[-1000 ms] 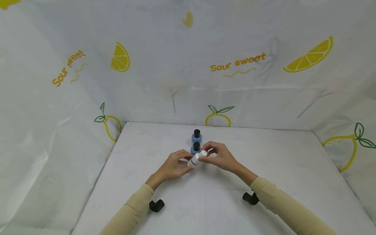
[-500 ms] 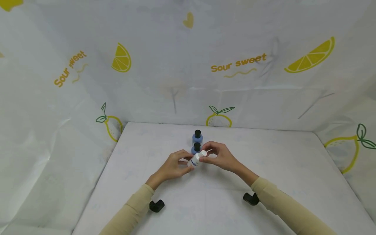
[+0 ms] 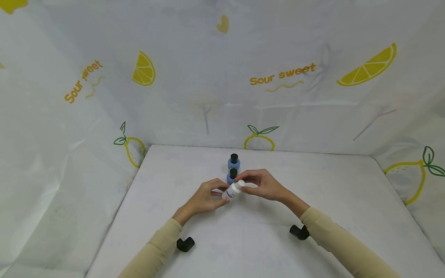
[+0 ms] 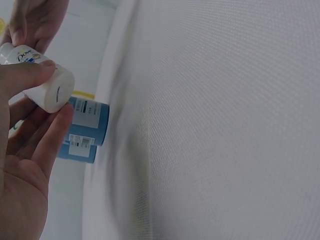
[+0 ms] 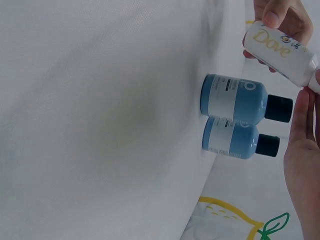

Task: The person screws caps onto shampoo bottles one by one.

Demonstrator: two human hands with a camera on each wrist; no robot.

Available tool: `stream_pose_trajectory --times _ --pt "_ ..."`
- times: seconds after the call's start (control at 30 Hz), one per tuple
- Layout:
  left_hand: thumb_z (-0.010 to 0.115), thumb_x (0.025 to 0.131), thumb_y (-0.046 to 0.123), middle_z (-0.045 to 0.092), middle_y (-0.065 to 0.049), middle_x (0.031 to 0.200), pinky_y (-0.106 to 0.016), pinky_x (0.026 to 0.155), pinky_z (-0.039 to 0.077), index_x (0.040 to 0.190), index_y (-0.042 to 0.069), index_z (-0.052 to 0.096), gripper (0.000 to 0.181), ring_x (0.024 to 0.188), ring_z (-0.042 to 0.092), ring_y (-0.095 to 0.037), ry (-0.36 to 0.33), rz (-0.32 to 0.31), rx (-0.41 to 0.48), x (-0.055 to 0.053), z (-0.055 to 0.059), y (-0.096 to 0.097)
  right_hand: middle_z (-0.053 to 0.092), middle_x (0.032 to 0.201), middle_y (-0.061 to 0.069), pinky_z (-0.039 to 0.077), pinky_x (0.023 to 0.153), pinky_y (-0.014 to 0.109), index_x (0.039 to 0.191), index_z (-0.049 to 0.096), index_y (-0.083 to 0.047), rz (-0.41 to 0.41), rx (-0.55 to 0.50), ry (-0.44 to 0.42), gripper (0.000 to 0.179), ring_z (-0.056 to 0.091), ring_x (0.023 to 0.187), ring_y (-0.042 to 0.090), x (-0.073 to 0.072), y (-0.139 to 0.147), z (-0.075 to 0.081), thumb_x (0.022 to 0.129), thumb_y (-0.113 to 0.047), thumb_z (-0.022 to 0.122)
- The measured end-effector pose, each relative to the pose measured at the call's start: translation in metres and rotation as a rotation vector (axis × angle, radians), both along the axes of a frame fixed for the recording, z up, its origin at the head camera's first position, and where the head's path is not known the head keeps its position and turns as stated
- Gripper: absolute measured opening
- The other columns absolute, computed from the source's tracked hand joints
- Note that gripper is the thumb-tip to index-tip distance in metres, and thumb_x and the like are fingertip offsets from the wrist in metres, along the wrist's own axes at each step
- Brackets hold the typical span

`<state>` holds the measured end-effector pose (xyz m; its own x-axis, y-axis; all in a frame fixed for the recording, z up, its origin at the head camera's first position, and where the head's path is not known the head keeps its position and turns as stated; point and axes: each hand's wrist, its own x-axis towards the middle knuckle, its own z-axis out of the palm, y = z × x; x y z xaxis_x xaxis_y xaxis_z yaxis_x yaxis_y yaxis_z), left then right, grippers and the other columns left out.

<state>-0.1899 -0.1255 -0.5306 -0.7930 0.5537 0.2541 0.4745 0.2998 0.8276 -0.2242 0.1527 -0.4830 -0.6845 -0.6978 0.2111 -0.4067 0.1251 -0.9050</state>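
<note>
A small white Dove bottle (image 3: 232,191) with a white cap is held tilted over the table, its cap end up and to the right. My left hand (image 3: 207,196) grips it near the base, with the thumb on the near side and fingers on the far side. The thumb crosses the bottle (image 4: 56,91) in the left wrist view. At the cap, my right hand (image 3: 267,186) pinches with thumb and index finger. Just behind stand two upright blue bottles with black caps, a nearer one (image 5: 237,97) and a farther one (image 5: 231,137).
White cloth covers the table (image 3: 330,193). A white backdrop (image 3: 194,85) printed with lemons and lettering rises behind it and along both sides. A black angled piece (image 3: 185,244) shows beside the left sleeve, and another black piece (image 3: 299,232) beside the right sleeve.
The right hand has shifted slightly down and right, its index finger now reaching over the cap. The white bottle has dipped a little. The left hand and blue bottles stay nearly in place.
</note>
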Motion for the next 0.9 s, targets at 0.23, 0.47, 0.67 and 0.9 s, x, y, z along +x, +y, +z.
stream_pose_trajectory --times 0.23,0.47,0.67,0.9 --pt "0.084 0.095 0.008 0.072 -0.014 0.123 -0.025 0.096 0.067 0.132 0.0 0.071 0.04 0.114 0.076 -0.03 0.002 0.002 -0.001 0.001 0.0 -0.001 0.079 0.128 0.016 0.062 0.106 0.023 0.129 0.077 -0.006 -0.02 0.008 0.018 0.033 0.073 0.116 0.005 0.0 0.0 0.001 0.096 -0.003 0.081" --pt "0.085 0.094 0.006 0.073 -0.014 0.123 -0.024 0.095 0.067 0.132 0.0 0.071 0.041 0.114 0.077 -0.031 0.007 0.014 -0.005 0.0 -0.003 -0.003 0.079 0.127 0.015 0.065 0.103 0.029 0.127 0.077 -0.006 -0.056 0.017 0.003 0.034 0.074 0.111 0.005 0.001 -0.001 -0.001 0.094 -0.004 0.083" --pt "0.085 0.094 0.008 0.073 -0.014 0.123 -0.024 0.095 0.066 0.132 0.0 0.071 0.04 0.113 0.077 -0.03 0.016 0.02 0.0 0.0 -0.002 -0.002 0.079 0.122 0.016 0.067 0.101 0.05 0.121 0.077 -0.004 -0.13 0.017 -0.003 0.03 0.076 0.105 0.006 0.003 -0.005 -0.002 0.091 -0.004 0.086" --pt "0.085 0.094 0.006 0.073 -0.015 0.122 -0.029 0.094 0.068 0.131 -0.001 0.072 0.04 0.112 0.077 -0.031 0.026 0.024 0.01 0.0 0.0 -0.001 0.078 0.112 0.012 0.068 0.095 0.046 0.112 0.076 -0.005 -0.192 0.008 0.002 0.027 0.074 0.097 0.007 0.005 -0.01 -0.005 0.089 -0.006 0.089"
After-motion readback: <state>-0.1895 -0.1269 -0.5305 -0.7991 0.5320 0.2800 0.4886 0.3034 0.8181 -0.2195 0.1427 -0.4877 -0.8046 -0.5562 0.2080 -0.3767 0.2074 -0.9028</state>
